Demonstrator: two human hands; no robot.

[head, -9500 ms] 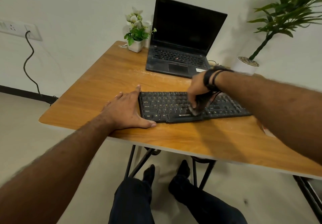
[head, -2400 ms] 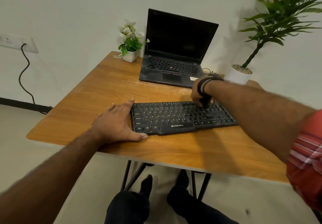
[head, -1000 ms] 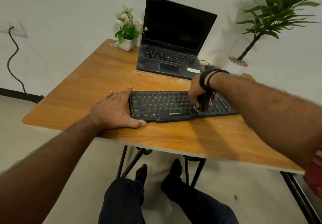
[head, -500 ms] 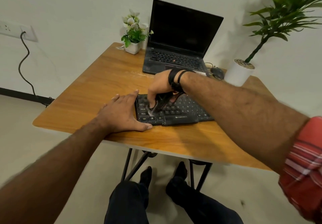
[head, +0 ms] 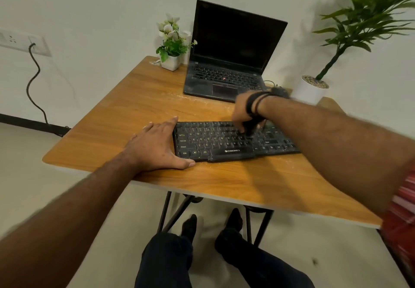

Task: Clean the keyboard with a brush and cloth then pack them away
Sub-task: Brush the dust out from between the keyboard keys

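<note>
Black keyboard (head: 226,140) lies flat on the wooden bench (head: 139,108), near its front edge. Left hand (head: 155,146) flat on the bench, fingers (head: 167,122) straight, pressed against the keyboard's left end, thumb along its front corner. Right hand (head: 243,112) over the upper middle keys, fingers curled down around a dark brush (head: 250,127), its tip touching the keys; blurred. Laptop (head: 231,56) open behind, small flower pot (head: 170,62) beside it.

pale wall (head: 101,7), wooden table (head: 139,108), beige floor (head: 33,186)
</note>
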